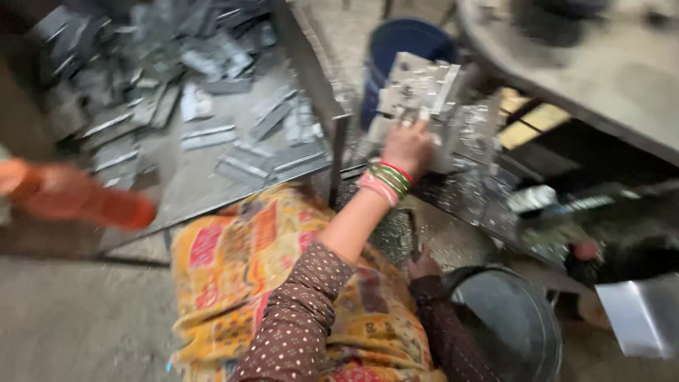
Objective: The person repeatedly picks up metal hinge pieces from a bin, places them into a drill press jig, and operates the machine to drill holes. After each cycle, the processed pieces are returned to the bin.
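My left hand (407, 147), with coloured bangles at the wrist, reaches forward and grips the lower edge of a pale stamped metal piece (419, 85) raised above a littered bench (481, 191). The picture is blurred, so the piece's exact shape is unclear. My right hand (423, 265) rests low by my knee, fingers curled, next to the rim of a dark metal bucket (509, 325). Whether it holds anything is hidden. Both arms wear brown dotted sleeves, and a yellow patterned cloth (240, 262) covers my lap.
A flat metal tray (184, 184) at the left carries several grey hinge-like metal pieces (212, 133). A blue bucket (407, 42) stands behind the raised piece. A blurred orange shape (78, 199) crosses the left edge. A shiny metal sheet (640, 318) lies at the lower right.
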